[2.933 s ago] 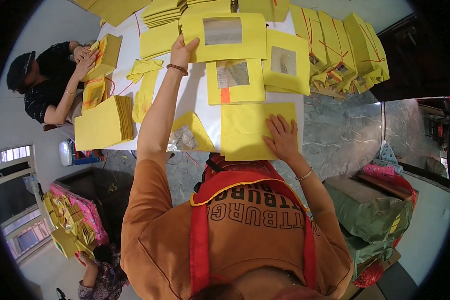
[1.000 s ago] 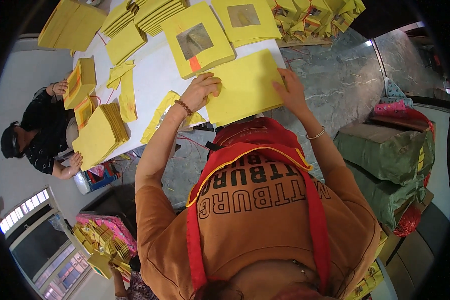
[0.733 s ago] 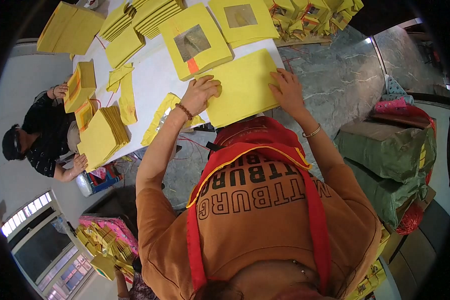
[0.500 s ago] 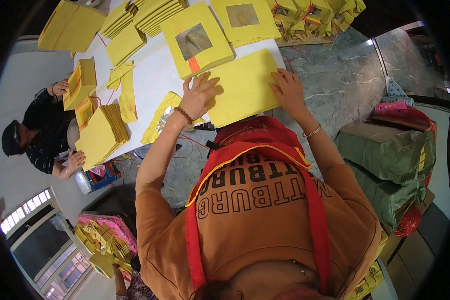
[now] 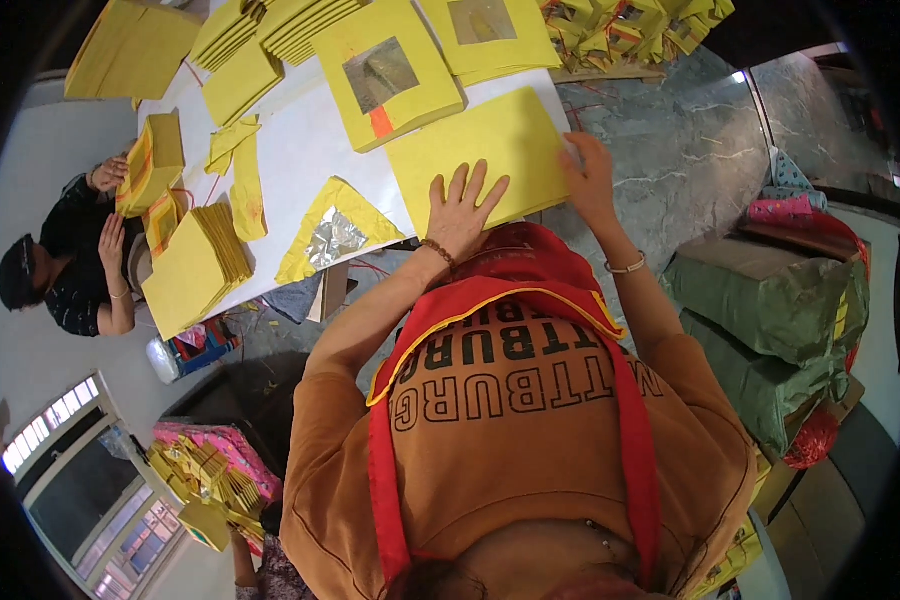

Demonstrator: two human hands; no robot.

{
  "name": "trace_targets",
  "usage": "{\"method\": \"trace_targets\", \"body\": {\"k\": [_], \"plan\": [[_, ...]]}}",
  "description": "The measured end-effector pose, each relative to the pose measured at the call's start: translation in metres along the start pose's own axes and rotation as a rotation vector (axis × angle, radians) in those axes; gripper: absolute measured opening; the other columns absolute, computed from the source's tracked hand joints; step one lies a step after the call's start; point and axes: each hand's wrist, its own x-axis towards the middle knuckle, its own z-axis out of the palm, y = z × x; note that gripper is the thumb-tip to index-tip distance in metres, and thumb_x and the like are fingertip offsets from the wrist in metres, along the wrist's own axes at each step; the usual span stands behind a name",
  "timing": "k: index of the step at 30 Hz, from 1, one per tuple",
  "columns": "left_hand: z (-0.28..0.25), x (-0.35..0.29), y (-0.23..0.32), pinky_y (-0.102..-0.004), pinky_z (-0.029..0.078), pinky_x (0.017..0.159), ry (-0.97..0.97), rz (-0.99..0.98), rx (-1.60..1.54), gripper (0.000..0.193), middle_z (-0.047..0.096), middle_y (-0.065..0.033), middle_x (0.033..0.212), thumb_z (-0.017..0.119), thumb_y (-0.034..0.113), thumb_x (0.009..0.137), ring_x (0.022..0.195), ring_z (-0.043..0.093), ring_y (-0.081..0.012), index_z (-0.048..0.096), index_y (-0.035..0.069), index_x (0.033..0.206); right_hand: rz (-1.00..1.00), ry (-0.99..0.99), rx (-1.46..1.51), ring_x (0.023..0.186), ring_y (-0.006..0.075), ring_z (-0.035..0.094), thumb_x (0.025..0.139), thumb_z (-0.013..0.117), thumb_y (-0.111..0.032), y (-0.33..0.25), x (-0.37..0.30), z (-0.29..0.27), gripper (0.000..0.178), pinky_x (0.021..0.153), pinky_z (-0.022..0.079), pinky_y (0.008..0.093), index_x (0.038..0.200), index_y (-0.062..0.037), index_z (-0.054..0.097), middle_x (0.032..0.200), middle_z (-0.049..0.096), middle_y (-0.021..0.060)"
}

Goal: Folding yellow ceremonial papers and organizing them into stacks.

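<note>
A flat stack of yellow paper sheets (image 5: 470, 138) lies at the near right corner of the white-covered table. On its near left part rests my left hand (image 5: 458, 215), palm down with the fingers spread. My right hand (image 5: 592, 182) is at the stack's right edge, its fingers loosely stretched and nothing seen in them. Just beyond my left hand is a thick yellow bundle (image 5: 425, 100) with a silver square and an orange stripe. To the left lies a crumpled yellow paper (image 5: 290, 255) with a silver foil patch.
Another yellow stack (image 5: 525, 48) with a silver square and several folded bundles (image 5: 305, 28) fill the far side. At the left, a person (image 5: 65, 280) handles yellow bundles (image 5: 153, 165). Green-wrapped boxes (image 5: 765, 300) stand to the right on the marble-patterned floor (image 5: 660, 150).
My left hand has moved right and nearer, from the stack's far left edge onto its top. My right hand has shifted slightly outward. The other person's near hand has lifted off the bundle.
</note>
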Motion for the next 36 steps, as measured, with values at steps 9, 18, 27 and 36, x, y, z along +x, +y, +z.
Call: {"method": "trace_targets", "body": {"k": [9, 18, 27, 36], "plan": [[-0.015, 0.006, 0.003, -0.0528, 0.026, 0.092, 0.010, -0.041, -0.127, 0.073, 0.035, -0.0146, 0.133, 0.068, 0.042, 0.066, 0.119, 0.033, -0.0316, 0.040, 0.017, 0.129, 1.176, -0.402, 1.001, 0.077, 0.0098, 0.051, 0.085, 0.058, -0.034, -0.049, -0.060, -0.013, 0.028, 0.064, 0.040, 0.0242, 0.092, -0.0074, 0.056, 0.086, 0.055, 0.0022], [-0.017, 0.057, -0.036, -0.0424, 0.034, 0.088, 0.136, 0.023, -0.261, 0.049, 0.041, -0.0205, 0.125, 0.055, 0.027, 0.082, 0.114, 0.037, -0.0340, 0.044, 0.004, 0.123, 1.128, -0.254, 1.225, 0.080, 0.0131, 0.057, 0.087, 0.056, -0.030, -0.047, -0.075, 0.040, 0.034, 0.067, 0.047, 0.0265, 0.104, -0.0004, 0.056, 0.093, 0.060, 0.0059], [-0.005, 0.084, -0.029, -0.0422, 0.037, 0.083, 0.060, -0.051, -0.181, 0.061, 0.044, -0.0168, 0.120, 0.061, 0.026, 0.078, 0.105, 0.042, -0.0334, 0.037, 0.001, 0.127, 1.103, -0.172, 1.332, 0.091, 0.0152, 0.056, 0.089, 0.053, -0.024, -0.046, -0.095, 0.023, 0.034, 0.081, 0.044, 0.0276, 0.109, 0.0031, 0.054, 0.102, 0.059, 0.0081], [0.015, 0.097, -0.039, -0.0384, 0.042, 0.074, 0.163, -0.114, -0.548, 0.028, 0.055, -0.0108, 0.086, 0.062, 0.013, 0.074, 0.083, 0.049, -0.0300, 0.062, 0.005, 0.101, 1.001, 0.231, 1.580, 0.108, 0.0169, 0.048, 0.088, 0.054, -0.031, -0.061, -0.066, 0.036, 0.049, 0.091, 0.039, 0.0320, 0.127, -0.0063, 0.037, 0.120, 0.049, 0.0039]]}}
